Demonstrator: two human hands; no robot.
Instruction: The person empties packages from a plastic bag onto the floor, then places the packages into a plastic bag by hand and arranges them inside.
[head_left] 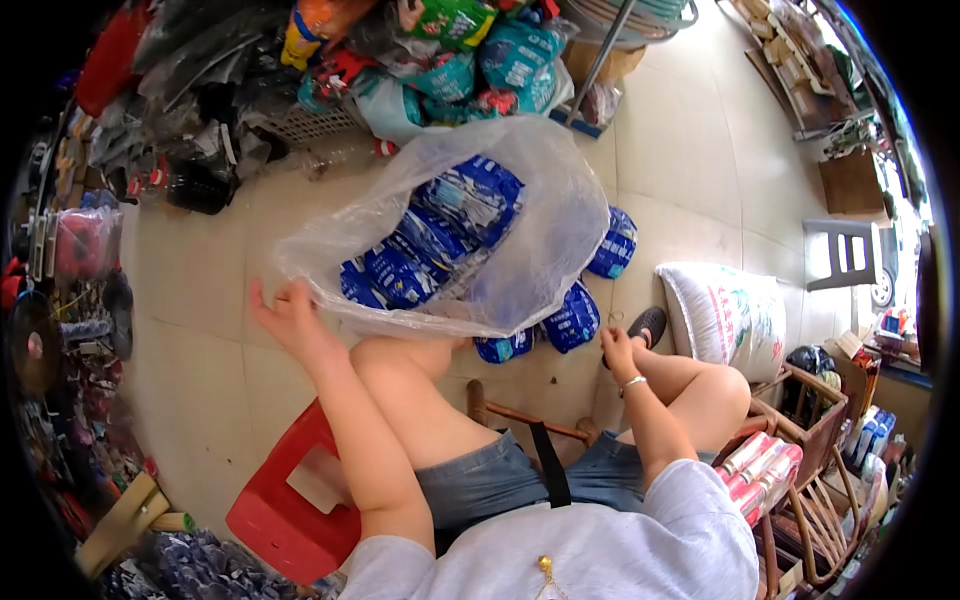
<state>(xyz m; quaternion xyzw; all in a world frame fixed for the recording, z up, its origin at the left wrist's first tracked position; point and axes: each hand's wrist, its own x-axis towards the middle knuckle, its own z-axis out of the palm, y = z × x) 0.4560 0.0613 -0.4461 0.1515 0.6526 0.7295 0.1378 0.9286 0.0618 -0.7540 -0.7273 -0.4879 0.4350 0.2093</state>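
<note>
A large clear plastic bag [545, 180] lies on the floor in front of my knees, its mouth spread wide. Inside it are several blue plastic-wrapped packs [430, 240]. My left hand [288, 315] is at the bag's left rim, thumb and a finger pinched on the film and another finger raised. Beyond my right knee, my right hand [619, 348] has its fingertips closed on a thin light-coloured loop [612, 319]; its material is too small to tell. Between that hand and the bag, blue packs [570, 318] lie on the tiles, and another blue pack [614, 243] rests by the bag's right side.
A stuffed white woven sack [725, 315] stands at the right, near wooden chair frames [815, 410]. A red plastic stool [290, 500] is beside my left leg. Heaped colourful packets [450, 70] fill the back, dark bottles [190, 185] lie left, and crowded goods line the left wall.
</note>
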